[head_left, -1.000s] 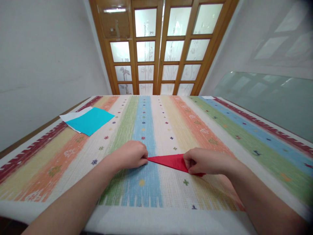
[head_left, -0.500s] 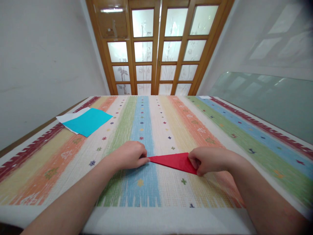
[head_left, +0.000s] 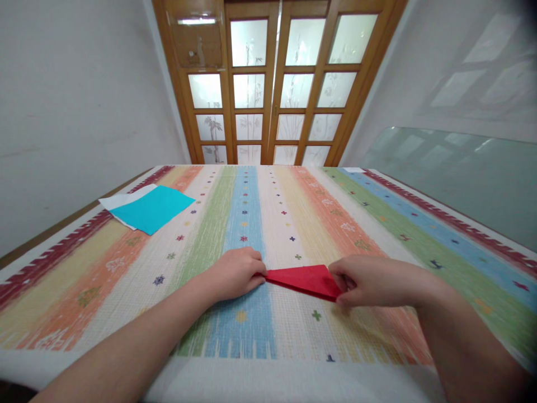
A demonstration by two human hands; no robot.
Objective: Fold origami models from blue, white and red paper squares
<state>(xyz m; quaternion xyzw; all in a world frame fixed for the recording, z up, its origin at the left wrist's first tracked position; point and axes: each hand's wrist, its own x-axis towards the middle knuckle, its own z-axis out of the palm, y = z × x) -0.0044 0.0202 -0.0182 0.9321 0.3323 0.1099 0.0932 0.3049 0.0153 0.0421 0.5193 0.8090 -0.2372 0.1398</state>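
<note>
A folded piece of red paper, shaped like a long narrow triangle, lies just at the tablecloth between my two hands. My left hand pinches its thin pointed tip, which the fingers partly cover. At the wide end, my right hand is closed on the paper's edge between thumb and fingers. The near long edge of the red paper shows layers slightly apart.
A sheet of turquoise paper overlaps white paper at the far left of the table. The striped tablecloth covers the table. Wooden doors with glass panes stand behind it, and a pale glass panel leans at the right.
My left hand has slid a little to the right along the red paper's tip. My right hand has shifted slightly right, its grip turned a little on the wide end.
</note>
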